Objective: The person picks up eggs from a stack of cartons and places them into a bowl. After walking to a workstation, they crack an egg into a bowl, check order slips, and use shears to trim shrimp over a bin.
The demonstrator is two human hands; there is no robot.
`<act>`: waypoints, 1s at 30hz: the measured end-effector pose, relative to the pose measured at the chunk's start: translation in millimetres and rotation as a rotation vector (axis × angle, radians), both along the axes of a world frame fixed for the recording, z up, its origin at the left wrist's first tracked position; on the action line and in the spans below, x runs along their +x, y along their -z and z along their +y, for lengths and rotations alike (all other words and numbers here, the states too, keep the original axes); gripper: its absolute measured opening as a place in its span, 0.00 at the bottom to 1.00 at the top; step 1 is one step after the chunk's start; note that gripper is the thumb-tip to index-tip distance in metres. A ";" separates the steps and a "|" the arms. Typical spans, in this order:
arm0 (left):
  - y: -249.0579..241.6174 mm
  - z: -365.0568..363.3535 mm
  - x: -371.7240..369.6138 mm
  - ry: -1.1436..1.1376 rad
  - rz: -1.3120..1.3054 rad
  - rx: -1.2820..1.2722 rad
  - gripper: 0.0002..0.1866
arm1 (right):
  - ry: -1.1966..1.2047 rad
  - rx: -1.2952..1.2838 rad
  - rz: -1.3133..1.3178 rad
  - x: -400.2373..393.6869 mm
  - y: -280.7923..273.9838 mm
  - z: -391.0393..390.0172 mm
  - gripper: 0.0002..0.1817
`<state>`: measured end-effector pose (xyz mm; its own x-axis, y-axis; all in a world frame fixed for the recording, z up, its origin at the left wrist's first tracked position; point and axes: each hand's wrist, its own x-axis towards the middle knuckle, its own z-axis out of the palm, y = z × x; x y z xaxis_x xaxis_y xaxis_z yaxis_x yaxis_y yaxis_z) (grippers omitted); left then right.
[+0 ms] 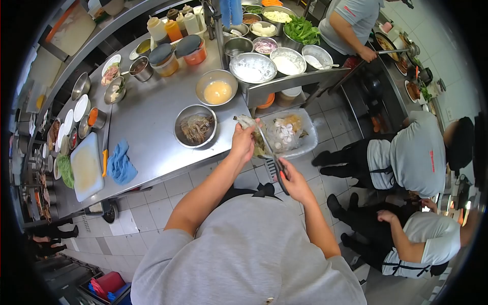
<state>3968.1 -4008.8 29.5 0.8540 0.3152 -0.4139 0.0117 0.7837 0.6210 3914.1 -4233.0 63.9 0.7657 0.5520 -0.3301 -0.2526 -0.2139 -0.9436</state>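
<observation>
My left hand is closed around a raw grey shrimp, held up near the counter's edge. In my right hand is a pair of scissors with black and red handles, its blades pointing up toward the shrimp. To the left of the shrimp, a steel bowl on the counter contains a heap of unpeeled shrimp. Beneath and beyond the scissors sits a translucent plastic bin with a clear bag and food scraps inside.
The steel counter also bears a bowl of yellowish liquid, a blue cloth, an orange-handled knife and a cutting board. Ingredient bowls stand at the back. Co-workers are on the right.
</observation>
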 end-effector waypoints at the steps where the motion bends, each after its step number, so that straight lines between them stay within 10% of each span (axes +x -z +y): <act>1: -3.7 -1.3 0.7 -0.016 0.009 0.002 0.17 | -0.027 -0.020 -0.009 -6.7 3.7 -3.0 0.30; 20: 8.0 0.5 1.9 -0.015 0.029 0.159 0.18 | 0.175 -0.318 -0.451 -3.0 1.6 6.8 0.32; 30: -1.1 5.7 -1.9 -0.034 0.069 0.269 0.17 | -0.081 -0.448 -0.271 1.7 -29.5 10.9 0.32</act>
